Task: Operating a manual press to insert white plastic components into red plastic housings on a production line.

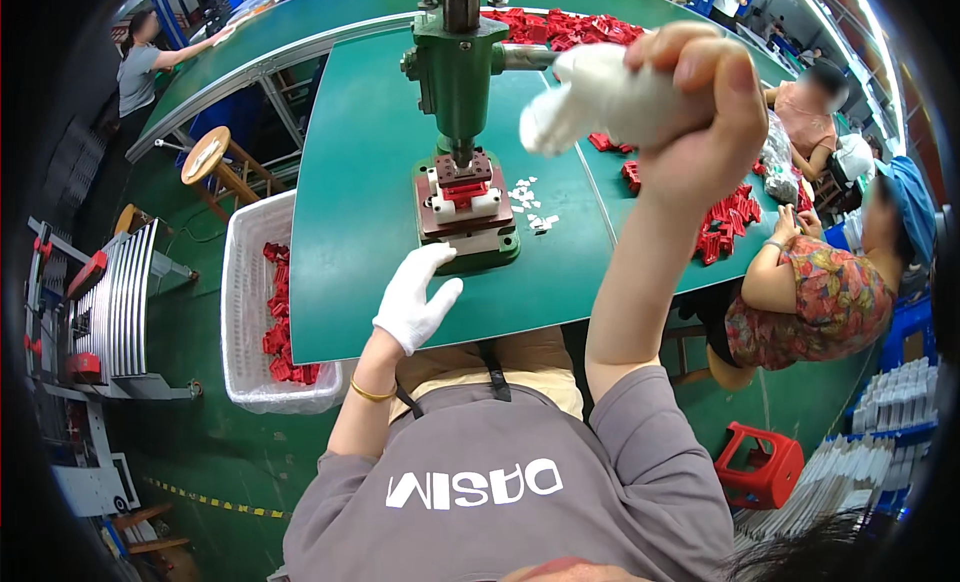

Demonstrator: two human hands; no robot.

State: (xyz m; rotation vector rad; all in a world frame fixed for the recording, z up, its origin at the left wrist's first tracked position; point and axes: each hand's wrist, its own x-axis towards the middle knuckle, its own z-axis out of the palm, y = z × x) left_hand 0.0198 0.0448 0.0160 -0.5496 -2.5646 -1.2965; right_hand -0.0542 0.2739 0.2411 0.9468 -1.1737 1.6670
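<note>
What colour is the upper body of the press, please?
The upper body is green, showing best in the head view.

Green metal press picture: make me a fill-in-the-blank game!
The left hand wears a fabric glove coloured ____.
The white plastic basket holds angular plastic pieces coloured ____.
The green metal press stands on a flat table coloured ____.
A white bundle is gripped by the ____ hand.
Missing words: white; red; green; right.

The white-gloved left hand (412, 300) is just before the hand press (460, 77), thumb spread from the fingers. Right of the press, the right arm (632, 287) is raised, right hand (722, 122) curled.
</note>
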